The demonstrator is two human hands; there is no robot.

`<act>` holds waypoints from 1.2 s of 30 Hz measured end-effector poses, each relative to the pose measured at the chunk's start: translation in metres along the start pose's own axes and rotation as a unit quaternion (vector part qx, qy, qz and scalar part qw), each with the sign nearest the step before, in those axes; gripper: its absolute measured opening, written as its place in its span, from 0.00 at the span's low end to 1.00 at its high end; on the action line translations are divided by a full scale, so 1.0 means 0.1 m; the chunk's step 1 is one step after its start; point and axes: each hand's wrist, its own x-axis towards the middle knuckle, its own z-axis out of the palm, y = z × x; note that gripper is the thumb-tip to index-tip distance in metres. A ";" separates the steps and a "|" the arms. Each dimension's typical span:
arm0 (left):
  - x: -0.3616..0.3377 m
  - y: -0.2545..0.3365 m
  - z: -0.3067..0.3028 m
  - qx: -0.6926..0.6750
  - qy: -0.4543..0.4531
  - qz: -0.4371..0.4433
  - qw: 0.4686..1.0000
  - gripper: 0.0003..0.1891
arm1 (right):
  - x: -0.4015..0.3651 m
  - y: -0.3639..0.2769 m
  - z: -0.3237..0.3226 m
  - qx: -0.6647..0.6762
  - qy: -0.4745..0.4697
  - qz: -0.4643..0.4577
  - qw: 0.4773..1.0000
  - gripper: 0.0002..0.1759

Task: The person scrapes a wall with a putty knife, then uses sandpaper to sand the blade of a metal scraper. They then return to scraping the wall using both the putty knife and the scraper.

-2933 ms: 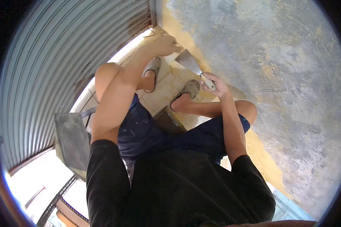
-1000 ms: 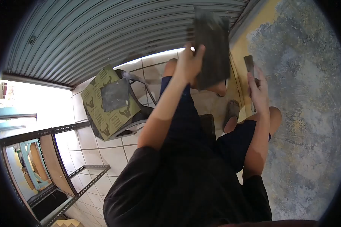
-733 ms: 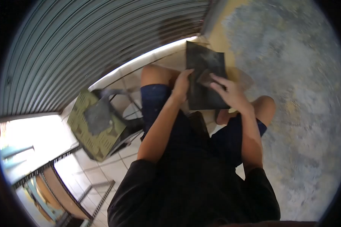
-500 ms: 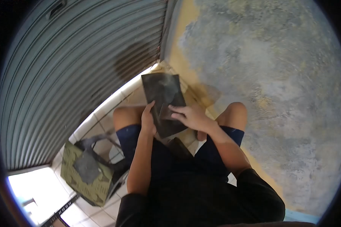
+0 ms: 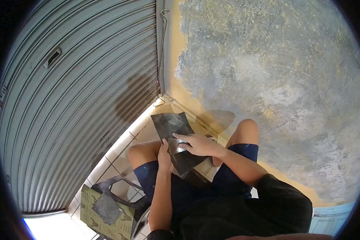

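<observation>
A black, sandpaper-like sheet (image 5: 170,122) lies tilted across my lap, its far end out over the floor between my knees. My left hand (image 5: 165,157) grips its left edge, thumb on top and fingers hidden underneath. On the sheet's middle is a thin, shiny metal plate (image 5: 173,147), squarish like a scraper blade. My right hand (image 5: 200,145) holds this plate against the sheet, the index finger reaching over its far edge and another finger on its face. Whether the plate has a handle is hidden by the palm.
A grey corrugated shutter (image 5: 88,92) rises at left, a patchy grey plastered wall (image 5: 260,76) at right. On the tiled floor (image 5: 118,154), beside my left leg, is a black-framed object (image 5: 115,185) with a green printed sheet (image 5: 90,216) bearing a grey patch (image 5: 107,209).
The view has shifted, so the sheet and hands appear lower. My right hand has moved toward my left hand over the sheet, and the metal plate now shows clearly.
</observation>
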 end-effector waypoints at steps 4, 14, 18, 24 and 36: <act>0.07 -0.07 -0.02 0.053 0.010 0.022 0.998 0.24 | 0.00 -0.01 0.03 -0.033 0.039 0.044 0.998 0.24; -0.06 0.01 0.17 0.009 -0.019 -0.073 0.997 0.24 | -0.06 0.13 -0.04 -0.186 0.108 0.095 0.972 0.32; -0.03 -0.01 0.17 0.003 -0.040 -0.096 0.995 0.25 | -0.10 0.23 0.04 -0.212 0.116 0.112 0.964 0.35; -0.02 -0.01 0.21 -0.023 -0.041 -0.123 0.991 0.26 | -0.06 0.24 0.05 -0.223 0.100 0.119 0.962 0.37; -0.03 0.07 0.12 -0.032 -0.037 -0.085 0.995 0.31 | 0.06 0.14 0.22 -0.225 0.080 0.101 0.966 0.35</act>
